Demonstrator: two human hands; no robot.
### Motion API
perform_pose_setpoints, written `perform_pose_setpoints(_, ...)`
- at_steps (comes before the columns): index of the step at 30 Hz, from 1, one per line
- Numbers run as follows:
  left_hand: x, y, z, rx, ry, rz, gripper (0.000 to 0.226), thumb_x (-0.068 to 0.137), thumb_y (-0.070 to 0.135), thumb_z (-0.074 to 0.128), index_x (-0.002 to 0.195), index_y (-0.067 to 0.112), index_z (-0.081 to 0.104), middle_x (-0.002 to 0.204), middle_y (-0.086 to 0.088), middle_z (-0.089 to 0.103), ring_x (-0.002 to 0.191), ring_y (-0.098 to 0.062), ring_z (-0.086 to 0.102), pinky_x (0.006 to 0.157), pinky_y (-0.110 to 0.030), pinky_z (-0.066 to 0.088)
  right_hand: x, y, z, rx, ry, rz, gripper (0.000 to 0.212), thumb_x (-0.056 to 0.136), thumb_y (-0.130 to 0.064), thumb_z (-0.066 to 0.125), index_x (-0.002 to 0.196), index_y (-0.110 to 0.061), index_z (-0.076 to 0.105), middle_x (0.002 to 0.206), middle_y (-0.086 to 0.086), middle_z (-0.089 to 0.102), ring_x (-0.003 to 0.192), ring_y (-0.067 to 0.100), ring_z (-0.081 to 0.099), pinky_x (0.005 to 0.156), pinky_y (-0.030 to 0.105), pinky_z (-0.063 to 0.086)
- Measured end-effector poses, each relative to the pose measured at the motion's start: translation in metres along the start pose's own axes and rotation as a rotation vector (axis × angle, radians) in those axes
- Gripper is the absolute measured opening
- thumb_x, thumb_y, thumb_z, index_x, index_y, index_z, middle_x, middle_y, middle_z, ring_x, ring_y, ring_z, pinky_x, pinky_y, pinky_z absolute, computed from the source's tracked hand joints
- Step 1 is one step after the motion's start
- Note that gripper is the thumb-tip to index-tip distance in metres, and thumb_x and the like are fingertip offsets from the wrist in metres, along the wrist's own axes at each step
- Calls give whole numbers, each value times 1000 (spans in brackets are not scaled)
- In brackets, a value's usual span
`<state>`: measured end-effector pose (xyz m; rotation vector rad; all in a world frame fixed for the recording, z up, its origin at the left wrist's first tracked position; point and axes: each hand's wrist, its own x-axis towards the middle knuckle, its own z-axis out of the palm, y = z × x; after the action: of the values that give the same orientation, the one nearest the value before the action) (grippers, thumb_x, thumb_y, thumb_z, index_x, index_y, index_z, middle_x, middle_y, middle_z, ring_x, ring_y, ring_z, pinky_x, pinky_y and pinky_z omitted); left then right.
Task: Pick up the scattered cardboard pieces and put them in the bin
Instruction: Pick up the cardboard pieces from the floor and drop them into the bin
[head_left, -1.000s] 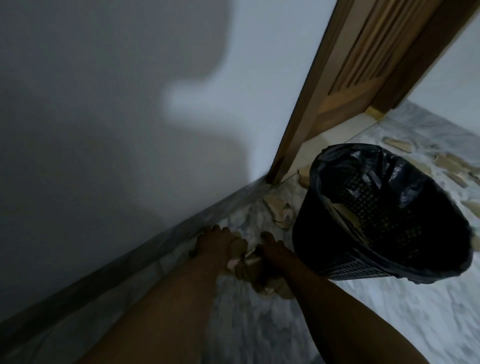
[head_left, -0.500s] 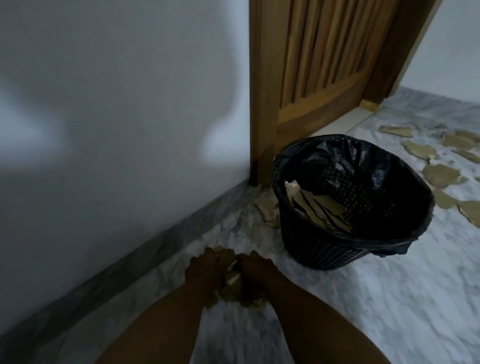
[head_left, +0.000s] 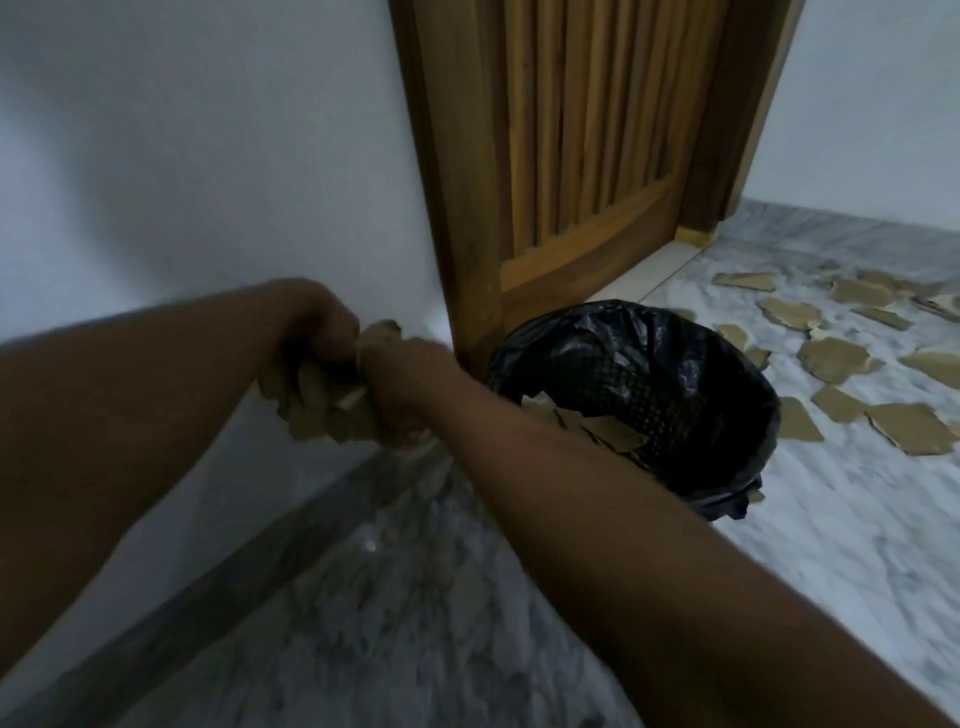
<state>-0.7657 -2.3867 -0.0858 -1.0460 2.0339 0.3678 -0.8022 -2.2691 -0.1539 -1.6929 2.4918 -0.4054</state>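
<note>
Head view: bin (head_left: 670, 358), black liner, stands beside wooden door (head_left: 582, 156); torn cardboard pieces (head_left: 587, 426) lie inside. Left hand (head_left: 317, 332) and right hand (head_left: 400, 379) clamp together around cardboard bundle (head_left: 327, 410), held in air left of bin. More scattered pieces (head_left: 836, 358) on marble floor (head_left: 852, 519) right of bin. Half second earlier hands pressed bundle on floor; now raised.

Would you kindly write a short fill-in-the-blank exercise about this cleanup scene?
1. Both hands clutch a bundle of ____ pieces.
2. The bin is lined with a ____ bag.
3. The bin stands in front of a wooden ____.
4. More scraps lie on the floor to the bin's ____.

Answers: cardboard; black; door; right
</note>
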Motion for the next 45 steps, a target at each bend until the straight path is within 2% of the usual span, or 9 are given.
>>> perform_pose_setpoints(5,-56,58,-49,-142,140,316,34,97,26,55,112,-3,65,95,-26,71,79,-38,69,68,-44,57,-18,57,-118,-110,-21,121,35,95,-19,58,129,-9,56,126,12,61,115,34,58,87,41,45)
perform_pose_setpoints(11,-48,154,-2,-461,395,667,52,88,36,71,127,8,50,127,-6,57,112,-26,58,90,-37,51,-84,164,-128,-73,-197,237,16,89,-23,71,96,-15,59,81,-6,57,88,18,57,73,29,43)
perform_pose_setpoints(18,-24,169,51,-523,240,545,88,82,73,54,145,14,38,140,-12,51,111,-30,58,80,-37,55,-143,238,-130,679,-162,515,21,94,-18,66,115,-18,69,111,4,70,104,23,68,81,46,61)
perform_pose_setpoints(22,34,133,70,-446,425,437,114,55,79,66,144,12,41,139,-10,52,114,-28,56,96,-39,52,-157,274,-121,519,-85,658,27,89,-25,73,111,-10,69,102,10,69,89,24,69,69,36,61)
perform_pose_setpoints(25,39,122,103,-699,285,292,65,85,44,70,126,0,46,129,-14,55,105,-34,59,84,-42,57,-176,299,-96,402,-204,803,52,87,-28,75,128,-3,56,98,12,63,90,30,68,72,41,61)
perform_pose_setpoints(29,31,139,129,-1095,86,253,24,99,8,48,120,-3,51,106,-21,61,89,-39,60,68,-45,54,-194,322,-74,937,-294,926,42,102,-17,52,138,4,47,124,21,59,102,37,65,88,49,58)
perform_pose_setpoints(35,9,206,63,-1256,167,339,41,90,2,40,132,6,43,118,-22,53,104,-42,55,77,-58,57,-176,334,-107,1184,331,911,28,98,-14,53,119,4,59,114,20,61,86,29,60,59,34,49)
perform_pose_setpoints(41,-41,323,31,-1253,270,552,20,103,12,36,90,14,52,97,-10,57,97,-33,59,73,-47,56,-178,378,-136,1252,960,887,55,69,-20,63,122,-7,57,111,16,66,99,36,64,89,49,56)
perform_pose_setpoints(45,-21,382,38,-1219,256,633,23,104,16,36,111,15,58,112,-13,61,93,-28,62,55,-37,57,-204,419,-139,987,1089,982,47,83,-3,51,130,-7,52,111,13,62,101,30,59,87,38,51)
